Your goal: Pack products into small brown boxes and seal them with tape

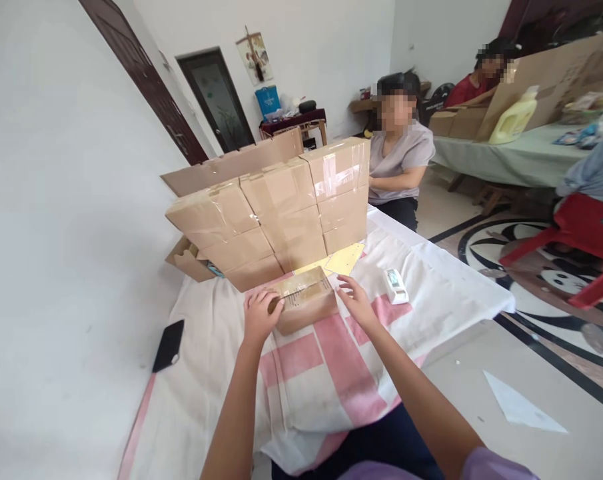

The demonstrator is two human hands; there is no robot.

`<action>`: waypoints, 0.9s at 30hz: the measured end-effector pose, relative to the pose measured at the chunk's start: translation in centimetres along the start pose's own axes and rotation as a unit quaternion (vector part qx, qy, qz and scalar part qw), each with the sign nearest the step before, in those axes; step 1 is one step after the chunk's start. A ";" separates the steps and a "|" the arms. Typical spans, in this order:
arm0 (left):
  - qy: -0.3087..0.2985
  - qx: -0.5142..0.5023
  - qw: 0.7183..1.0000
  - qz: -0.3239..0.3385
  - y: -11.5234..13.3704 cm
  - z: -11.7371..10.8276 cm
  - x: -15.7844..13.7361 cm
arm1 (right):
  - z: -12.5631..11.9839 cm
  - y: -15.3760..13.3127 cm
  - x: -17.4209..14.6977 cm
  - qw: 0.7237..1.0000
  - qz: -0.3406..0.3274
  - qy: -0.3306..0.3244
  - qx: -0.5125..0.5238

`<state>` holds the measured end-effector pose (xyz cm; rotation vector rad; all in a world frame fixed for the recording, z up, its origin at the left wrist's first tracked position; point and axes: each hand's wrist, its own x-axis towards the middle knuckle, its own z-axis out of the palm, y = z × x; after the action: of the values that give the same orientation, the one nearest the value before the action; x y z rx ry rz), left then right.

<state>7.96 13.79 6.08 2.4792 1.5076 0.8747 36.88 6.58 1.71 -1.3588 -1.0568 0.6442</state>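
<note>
A small taped cardboard box (308, 308) with dark printed marks on its top lies in front of me on the cloth-covered table. My left hand (262, 312) is curled over the box's left end, with thumb and fingers around its corner. At the other end, my right hand (354, 300) is open, its fingers apart and close to the box's right side; whether the fingertips touch it I cannot tell. Just behind the box lies a yellow patterned sheet (345, 259). To the right of my right hand sits a small white device with a display (395, 287).
A wall of stacked, taped cardboard boxes (286, 220) stands behind the small box. A black phone-like object (168, 347) lies at the left edge. One person (401, 157) sits beyond the stack; others are at another table (521, 157). A red chair (588, 227) stands right.
</note>
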 end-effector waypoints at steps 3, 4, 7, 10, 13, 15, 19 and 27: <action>-0.025 0.030 0.999 0.004 1.0 0.1 -0.6 | -5.6 1.0 -0.6 0.992 0.033 0.120 -0.038; -0.031 0.050 0.998 0.007 1.2 0.2 -0.7 | -7.9 1.4 -0.7 0.985 0.051 0.159 -0.052; -0.045 0.093 0.995 0.008 1.8 0.2 -0.8 | -14.0 2.6 -0.7 0.964 0.115 0.221 -0.088; -0.056 0.100 0.993 0.002 2.6 -0.1 -0.5 | -17.1 3.7 -0.2 0.960 0.178 0.194 -0.100; -0.013 0.098 0.995 0.008 5.1 -0.2 -0.6 | -17.3 4.5 0.9 0.957 0.236 0.131 -0.103; 0.038 0.068 0.997 0.019 8.0 0.8 -0.8 | -16.9 4.9 1.8 0.950 0.275 0.096 -0.110; -0.001 -0.079 0.991 0.112 15.2 7.0 -0.8 | -16.7 5.3 3.4 0.930 0.339 0.058 -0.131; -0.220 -0.229 0.942 0.106 22.6 23.7 3.0 | -16.3 5.3 5.8 0.908 0.388 0.003 -0.157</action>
<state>39.04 9.69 -3.78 2.2964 0.7978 0.5561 54.80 4.97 -0.37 -2.0883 -0.5924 1.0748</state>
